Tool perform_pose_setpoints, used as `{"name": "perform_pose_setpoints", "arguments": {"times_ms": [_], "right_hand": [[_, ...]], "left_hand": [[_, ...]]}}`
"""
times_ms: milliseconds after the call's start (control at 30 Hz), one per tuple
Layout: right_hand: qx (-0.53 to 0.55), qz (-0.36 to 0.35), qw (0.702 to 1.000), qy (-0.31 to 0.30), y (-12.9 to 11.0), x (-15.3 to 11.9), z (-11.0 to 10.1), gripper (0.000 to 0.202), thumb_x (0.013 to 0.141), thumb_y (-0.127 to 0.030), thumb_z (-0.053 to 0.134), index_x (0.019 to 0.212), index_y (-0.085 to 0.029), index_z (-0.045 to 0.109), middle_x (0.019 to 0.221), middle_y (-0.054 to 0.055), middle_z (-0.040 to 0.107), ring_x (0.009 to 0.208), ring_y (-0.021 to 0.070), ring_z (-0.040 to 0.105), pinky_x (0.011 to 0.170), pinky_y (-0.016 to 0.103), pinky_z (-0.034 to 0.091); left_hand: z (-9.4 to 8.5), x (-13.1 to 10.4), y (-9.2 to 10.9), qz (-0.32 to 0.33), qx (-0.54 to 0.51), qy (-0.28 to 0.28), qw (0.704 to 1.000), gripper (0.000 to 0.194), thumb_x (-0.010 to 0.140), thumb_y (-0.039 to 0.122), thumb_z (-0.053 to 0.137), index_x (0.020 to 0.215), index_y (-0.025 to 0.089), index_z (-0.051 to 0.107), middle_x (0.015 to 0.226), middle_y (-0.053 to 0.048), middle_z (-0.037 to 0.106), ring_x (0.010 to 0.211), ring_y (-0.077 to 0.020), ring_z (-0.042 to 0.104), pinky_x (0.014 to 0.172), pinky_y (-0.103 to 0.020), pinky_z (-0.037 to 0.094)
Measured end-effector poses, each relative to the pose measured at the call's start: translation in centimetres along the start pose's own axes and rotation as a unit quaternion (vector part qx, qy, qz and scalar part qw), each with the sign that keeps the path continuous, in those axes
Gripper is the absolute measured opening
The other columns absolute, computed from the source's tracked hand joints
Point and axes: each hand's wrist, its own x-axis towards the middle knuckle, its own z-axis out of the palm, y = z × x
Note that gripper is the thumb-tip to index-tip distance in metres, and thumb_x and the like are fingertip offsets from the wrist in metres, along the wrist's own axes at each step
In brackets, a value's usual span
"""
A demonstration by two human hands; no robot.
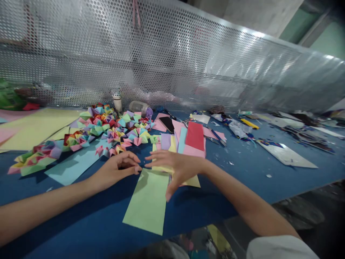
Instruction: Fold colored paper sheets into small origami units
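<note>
A light green sheet of paper (148, 201) lies in front of me at a slant, its near edge toward the table's front. My left hand (117, 167) has its fingers curled and its thumb and fingertips closed at the sheet's far left corner. Over the sheet's far right part, my right hand (178, 167) is spread, thumb apart from the fingers, holding nothing. Beneath and behind it are yellow paper, partly hidden, and a stack of coloured papers with a red sheet (194, 136) on top. Left of the stack are folded multicoloured paper pieces (107, 126) joined in chains.
A blue sheet (77, 163) and large yellow sheets (45, 126) lie at left. Behind the stack are a phone (166, 124), a clear jar (138, 107) and a white bottle (117, 102). A yellow cutter (249, 123) and white board (287, 154) lie right. A perforated metal screen (161, 54) borders the back.
</note>
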Motion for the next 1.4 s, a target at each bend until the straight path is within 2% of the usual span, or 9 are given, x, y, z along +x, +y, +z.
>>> {"name": "perform_pose_setpoints", "arguments": {"times_ms": [100,267,433,700,967,1167,1233,1333,1400], "right_hand": [[-0.051,-0.007,0.999,-0.011,-0.8,0.5,1.6,0.090,0.059,-0.058,0.071,0.134,-0.018,0.042,0.145,0.013,0.034,0.137,0.0309,0.020,0.110,0.047,0.015],[-0.033,0.028,0.998,0.045,0.0,1.3,2.8,0.051,0.081,-0.045,0.058,0.126,-0.022,0.050,0.129,0.007,0.055,0.125,0.0227,0.043,0.105,0.041,0.026],[-0.041,0.077,0.987,0.133,1.1,2.0,4.0,0.061,0.081,-0.046,0.058,0.129,-0.011,0.046,0.128,0.016,0.053,0.117,0.0265,0.048,0.097,0.040,0.035],[-0.032,0.074,0.989,0.123,0.6,2.5,4.5,0.041,0.089,-0.031,0.050,0.129,-0.021,0.046,0.122,0.006,0.060,0.109,0.0226,0.055,0.100,0.044,0.032],[0.050,0.068,0.944,0.320,0.1,2.3,4.5,0.044,0.086,-0.030,0.054,0.129,-0.027,0.044,0.127,0.005,0.055,0.109,0.0187,0.058,0.090,0.034,0.048],[0.001,0.135,0.895,0.424,1.5,1.7,1.6,0.035,0.086,-0.029,0.052,0.121,-0.024,0.050,0.123,0.007,0.056,0.106,0.0196,0.058,0.089,0.037,0.049],[-0.041,0.178,0.898,0.401,2.3,1.0,0.2,0.032,0.083,-0.027,0.054,0.115,-0.021,0.055,0.112,0.008,0.062,0.098,0.0203,0.061,0.085,0.038,0.050],[-0.090,0.222,0.937,0.255,2.5,-0.7,-1.9,0.025,0.082,-0.030,0.055,0.104,-0.019,0.062,0.106,0.007,0.067,0.095,0.0226,0.062,0.082,0.039,0.050],[-0.127,0.242,0.938,0.213,2.0,-2.4,-2.6,0.026,0.083,-0.034,0.054,0.102,-0.020,0.064,0.109,0.006,0.066,0.100,0.0239,0.061,0.087,0.041,0.048]], "left_hand": [[0.0,0.1,0.0,0.002,0.003,0.004,1.000,0.025,0.076,0.034,0.067,0.090,0.018,0.054,0.078,-0.001,0.067,0.076,-0.0143,0.063,0.072,-0.025,0.047],[0.0,0.1,0.2,0.043,-0.005,0.006,0.999,0.021,0.078,0.030,0.064,0.092,0.017,0.055,0.093,-0.005,0.067,0.089,-0.0169,0.063,0.079,-0.028,0.048],[-0.2,0.3,0.1,0.066,0.027,0.021,0.997,0.029,0.077,0.029,0.063,0.102,0.018,0.055,0.114,-0.010,0.060,0.108,-0.0239,0.056,0.077,-0.030,0.050],[-0.4,0.4,-0.7,0.073,0.039,0.035,0.996,0.035,0.077,0.027,0.063,0.110,0.020,0.053,0.125,-0.009,0.053,0.118,-0.0240,0.048,0.085,-0.033,0.049],[0.0,0.2,-0.1,0.057,-0.016,0.039,0.997,0.041,0.074,0.030,0.067,0.111,0.021,0.051,0.110,-0.007,0.061,0.104,-0.0239,0.059,0.085,-0.035,0.049],[-0.2,0.2,-0.5,0.050,-0.044,0.047,0.997,0.052,0.077,0.031,0.065,0.123,0.022,0.043,0.115,-0.008,0.058,0.098,-0.0230,0.061,0.078,-0.032,0.053],[-0.3,0.2,-0.6,0.054,-0.032,0.041,0.997,0.057,0.077,0.031,0.064,0.128,0.024,0.039,0.123,-0.009,0.054,0.106,-0.0247,0.057,0.083,-0.034,0.052],[-0.4,0.2,-0.7,0.048,-0.002,0.032,0.998,0.060,0.079,0.030,0.061,0.133,0.024,0.034,0.129,-0.010,0.050,0.117,-0.0261,0.050,0.093,-0.039,0.047],[-0.4,0.2,-0.9,0.051,0.018,0.030,0.998,0.060,0.080,0.029,0.060,0.134,0.024,0.034,0.135,-0.011,0.044,0.123,-0.0266,0.044,0.098,-0.041,0.043]]}}
